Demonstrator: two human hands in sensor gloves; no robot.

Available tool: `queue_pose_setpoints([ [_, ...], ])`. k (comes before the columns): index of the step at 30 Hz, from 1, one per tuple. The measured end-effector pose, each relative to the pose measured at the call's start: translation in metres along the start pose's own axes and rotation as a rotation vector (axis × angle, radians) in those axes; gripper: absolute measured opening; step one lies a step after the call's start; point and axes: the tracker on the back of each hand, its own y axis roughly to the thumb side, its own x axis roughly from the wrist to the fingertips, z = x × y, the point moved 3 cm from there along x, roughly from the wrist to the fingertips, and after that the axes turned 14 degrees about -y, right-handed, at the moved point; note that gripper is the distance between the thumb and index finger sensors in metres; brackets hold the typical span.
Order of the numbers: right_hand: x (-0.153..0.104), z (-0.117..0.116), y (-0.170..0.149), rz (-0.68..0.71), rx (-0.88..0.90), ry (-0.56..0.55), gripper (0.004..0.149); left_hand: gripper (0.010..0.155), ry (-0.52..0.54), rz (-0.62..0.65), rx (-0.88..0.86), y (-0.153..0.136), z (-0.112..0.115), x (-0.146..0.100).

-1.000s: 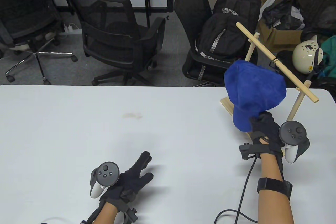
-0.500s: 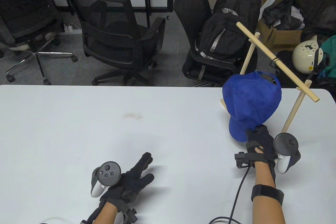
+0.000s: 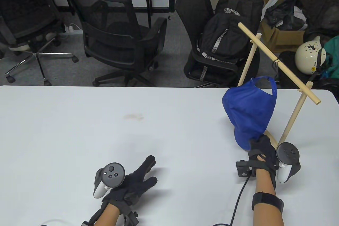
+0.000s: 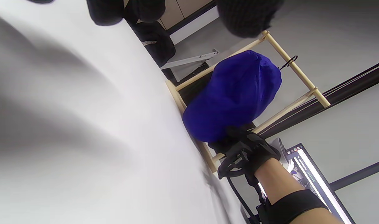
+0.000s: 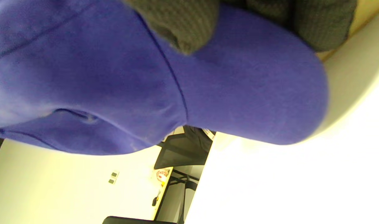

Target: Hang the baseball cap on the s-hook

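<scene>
A blue baseball cap (image 3: 249,109) is held up in front of a wooden rack (image 3: 280,67) at the table's right side. My right hand (image 3: 261,147) grips the cap by its brim, with the back strap loop (image 3: 267,83) raised toward the rail. A small black s-hook (image 3: 276,63) hangs from the rack's slanted rail, just above and to the right of the strap. The cap (image 4: 236,96) and the hook (image 4: 287,62) also show in the left wrist view. The cap (image 5: 146,77) fills the right wrist view. My left hand (image 3: 137,181) rests flat on the table, fingers spread, holding nothing.
The rack's wooden base (image 3: 271,136) lies on the white table (image 3: 106,130) under the cap. Behind the table stand black office chairs (image 3: 116,35), a black backpack (image 3: 227,35) on a chair and a white helmet (image 3: 308,55). A cable (image 3: 238,202) trails from my right wrist.
My right hand has drawn back toward me and lowered a little with the cap. The cap has turned, so its back strap loop now shows below the hook. The left hand barely moved.
</scene>
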Motion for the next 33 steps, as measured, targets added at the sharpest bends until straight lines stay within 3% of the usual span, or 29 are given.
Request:
queue_pose_setpoints([
  [4,-0.006,0.004,-0.003,-0.045,-0.042,0.036,0.054,0.084,-0.014,0.002,0.004,0.001,0.001,0.001],
  [7,-0.012,0.009,-0.001,-0.057,-0.126,0.106,0.070,0.084,-0.017,0.013,0.001,0.002,0.000,0.001],
  [14,-0.024,0.034,0.020,0.003,-0.198,0.070,0.084,0.084,-0.005,0.031,0.045,0.013,-0.008,-0.005],
  [26,-0.054,0.072,0.084,0.291,-0.305,0.044,0.090,0.085,0.062,0.012,0.207,0.043,-0.023,-0.020],
  [33,-0.088,0.065,0.125,0.571,-0.411,0.043,0.091,0.084,0.118,0.002,0.298,0.056,-0.033,-0.032],
])
